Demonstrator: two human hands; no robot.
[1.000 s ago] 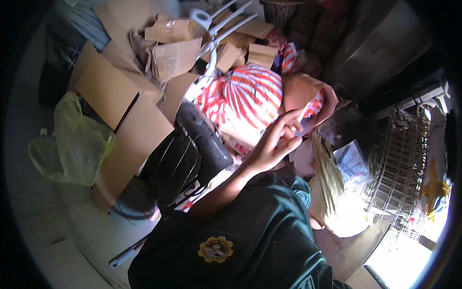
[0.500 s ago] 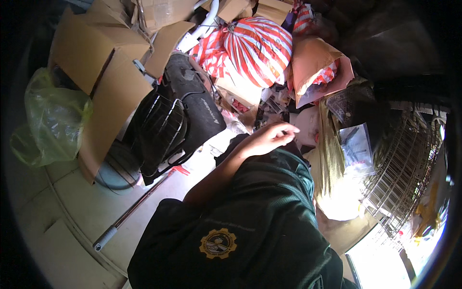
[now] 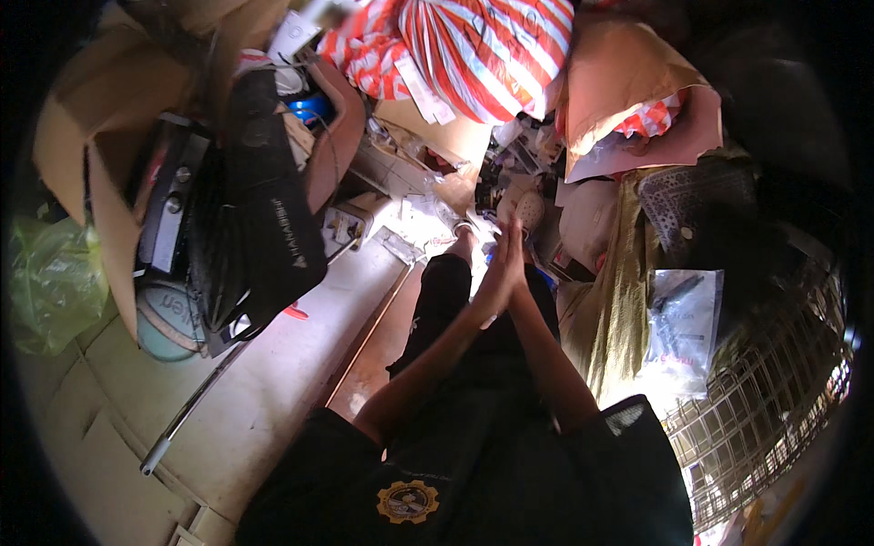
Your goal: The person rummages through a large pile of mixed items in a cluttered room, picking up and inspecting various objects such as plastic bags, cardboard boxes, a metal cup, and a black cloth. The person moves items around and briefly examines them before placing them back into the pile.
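My left hand [image 3: 494, 276] and my right hand [image 3: 517, 259] are pressed flat together, palm against palm, fingers stretched out and pointing away from me. Nothing shows between them. They hover over my black trouser leg [image 3: 443, 296] and my light shoe [image 3: 526, 207], just in front of my dark green shirt [image 3: 473, 473]. Small white bits of paper [image 3: 414, 218] litter the floor beyond the fingertips. A big red and white striped bag [image 3: 482, 55] lies farther off at the top.
A black bag [image 3: 264, 227] leans on cardboard boxes [image 3: 77, 155] at the left, with a ball [image 3: 168, 314], a green plastic bag [image 3: 50, 282] and a metal rod [image 3: 187, 409]. At the right are a yellowish sack [image 3: 619, 300], a clear packet [image 3: 683, 328] and a wire basket [image 3: 774, 391].
My left hand came back from the striped bag and dropped toward my lap. My right hand has come into view and both palms now meet. The view tilted further down.
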